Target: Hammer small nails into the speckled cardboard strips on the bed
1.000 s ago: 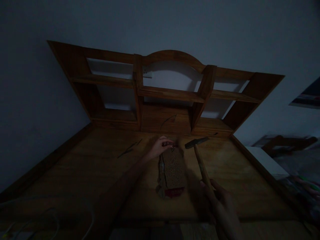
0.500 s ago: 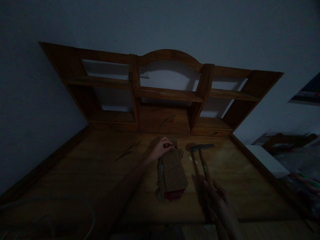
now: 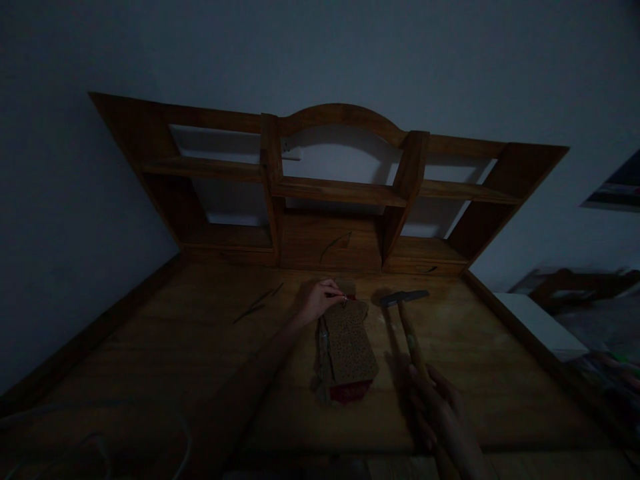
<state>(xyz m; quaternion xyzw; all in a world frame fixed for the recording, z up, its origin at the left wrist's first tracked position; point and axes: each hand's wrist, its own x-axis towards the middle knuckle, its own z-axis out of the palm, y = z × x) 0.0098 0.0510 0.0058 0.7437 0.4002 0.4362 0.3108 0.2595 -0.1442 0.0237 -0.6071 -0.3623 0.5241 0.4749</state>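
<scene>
In the head view a brown block with a speckled top (image 3: 350, 340) lies on the wooden desk, ragged along its left side and dark red at its near end. At its far end my left hand (image 3: 323, 298) is closed in a pinch, thumb and forefinger together over the top. A tiny pale bit shows at the fingertips, too small and dim to name. My right hand (image 3: 440, 403) is wrapped around the wooden handle of a hammer (image 3: 405, 298). The hammer's dark metal head is right of the block and apart from it.
Behind the desk top (image 3: 200, 347) rises a wooden shelf unit (image 3: 345, 191) against the wall. Thin dark strips (image 3: 253, 310) lie left of the block. A pale cable (image 3: 185, 433) loops at the lower left. A white surface (image 3: 540, 323) stands beyond the right edge.
The view has shifted slightly. My left hand keeps its pinch at the block's far end, and the hammer stays in my right hand at nearly the same spot.
</scene>
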